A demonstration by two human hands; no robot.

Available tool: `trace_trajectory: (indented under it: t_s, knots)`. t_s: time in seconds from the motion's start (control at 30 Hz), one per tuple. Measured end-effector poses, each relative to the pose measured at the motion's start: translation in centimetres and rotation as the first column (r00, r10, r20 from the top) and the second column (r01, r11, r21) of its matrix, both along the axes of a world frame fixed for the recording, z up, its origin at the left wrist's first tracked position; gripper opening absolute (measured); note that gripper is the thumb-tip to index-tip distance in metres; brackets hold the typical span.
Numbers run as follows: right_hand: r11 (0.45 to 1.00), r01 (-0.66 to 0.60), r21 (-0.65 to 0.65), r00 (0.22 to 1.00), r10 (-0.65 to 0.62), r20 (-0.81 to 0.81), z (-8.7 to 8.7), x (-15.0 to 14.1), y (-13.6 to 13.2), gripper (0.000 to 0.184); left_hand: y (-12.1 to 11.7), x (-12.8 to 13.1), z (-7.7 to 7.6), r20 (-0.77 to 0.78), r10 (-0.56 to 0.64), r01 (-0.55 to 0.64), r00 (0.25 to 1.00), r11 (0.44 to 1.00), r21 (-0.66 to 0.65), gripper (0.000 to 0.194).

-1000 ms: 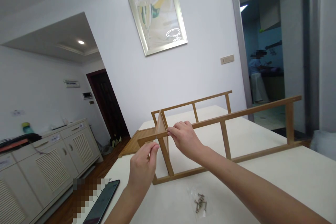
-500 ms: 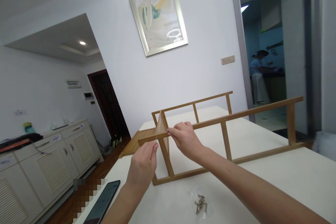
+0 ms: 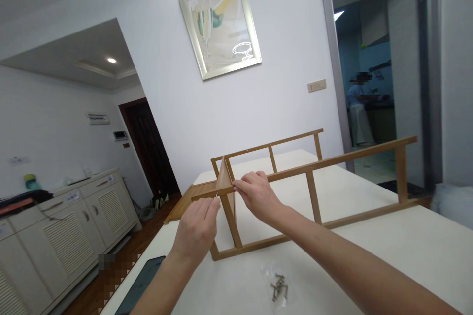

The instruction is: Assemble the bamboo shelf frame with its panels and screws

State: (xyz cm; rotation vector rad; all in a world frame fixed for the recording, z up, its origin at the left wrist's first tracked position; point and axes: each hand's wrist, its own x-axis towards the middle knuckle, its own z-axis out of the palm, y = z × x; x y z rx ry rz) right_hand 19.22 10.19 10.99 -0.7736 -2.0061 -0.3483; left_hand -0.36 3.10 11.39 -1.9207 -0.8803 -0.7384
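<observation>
A wooden ladder-like side frame (image 3: 312, 197) stands on its long edge on the white table, with a second wooden side frame (image 3: 272, 159) behind it. A wooden panel (image 3: 223, 177) stands between the two at their left end. My left hand (image 3: 196, 226) is closed in front of the near frame's top rail. From its fingertips a thin metal rod (image 3: 217, 195) pokes up to the rail; its other end is hidden in the fingers. My right hand (image 3: 256, 193) pinches the same top rail, just right of the panel joint.
A clear plastic bag of bolts (image 3: 280, 286) lies on the white table (image 3: 325, 266) near me. A phone (image 3: 142, 283) rests at the left edge, partly behind my left forearm. A slatted wooden panel (image 3: 185, 202) lies beyond my left hand. A person (image 3: 358, 108) is beyond the doorway.
My left hand has turned a little, so its knuckles sit higher and closer to the rail. The right hand keeps its grip. The whole view has shifted slightly.
</observation>
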Motion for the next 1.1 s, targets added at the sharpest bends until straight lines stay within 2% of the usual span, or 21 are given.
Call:
trace_trajectory:
  t_s: [0.1,0.17,0.33,0.43,0.5,0.57,0.7,0.77,0.87,0.97,1.03,1.1]
  knots:
    - [1.0,0.005,0.009,1.0,-0.005,0.0,0.0,0.0,0.0,0.022,0.0,0.3,-0.2,0.156,-0.055,0.063,0.986,0.997,-0.043,0.011]
    - [1.0,0.011,0.008,1.0,-0.011,0.009,0.0,0.1,-0.1,0.023,0.0,0.5,-0.2,0.199,-0.07,0.083,0.978,0.995,-0.057,0.009]
    - [0.999,0.033,0.016,0.999,-0.033,0.036,0.0,0.0,0.2,0.023,-0.3,1.4,0.6,0.033,-0.108,0.106,0.994,0.992,0.062,0.008]
    - [0.999,0.041,0.018,0.998,-0.042,0.042,-0.1,-0.1,0.3,0.023,-1.3,2.3,0.0,0.057,-0.189,0.188,0.98,0.982,0.014,0.009]
    - [0.998,0.038,0.045,0.998,-0.04,0.041,-0.2,0.1,0.2,0.022,-2.2,3.0,-1.7,0.158,-0.241,0.26,0.957,0.959,-0.11,0.01]
    - [0.993,0.036,0.111,0.998,-0.041,0.04,-0.3,0.4,-0.2,0.022,-3.4,3.5,-4.4,0.221,-0.295,0.347,0.93,0.902,-0.257,0.012]
    - [0.97,0.0,0.245,0.998,-0.016,0.063,-1.2,1.8,-2.0,0.03,-5.4,4.1,-10.3,0.267,-0.258,0.357,0.928,0.819,-0.449,0.015]
    - [0.969,-0.031,0.247,0.996,0.009,0.09,-2.2,2.8,-2.9,0.03,-5.8,4.3,-12.3,0.265,-0.246,0.351,0.932,0.793,-0.498,0.016]
    - [0.987,-0.048,0.151,0.992,0.03,0.119,-4.4,4.7,-4.3,0.026,-5.8,4.7,-13.6,0.265,-0.252,0.357,0.931,0.781,-0.513,0.018]
    - [0.995,-0.075,-0.072,0.986,0.085,0.142,-6.9,6.8,-5.6,0.023,-5.5,5.7,-13.6,0.298,-0.265,0.386,0.917,0.777,-0.496,0.017]
    - [0.951,-0.109,-0.288,0.981,0.149,0.121,-8.4,8.1,-6.4,0.022,-5.2,6.7,-13.4,0.333,-0.282,0.419,0.9,0.77,-0.481,0.015]
    - [0.869,-0.148,-0.472,0.977,0.204,0.069,-9.6,9.2,-7.2,0.023,-4.8,7.9,-13.4,0.356,-0.308,0.453,0.882,0.763,-0.462,0.014]
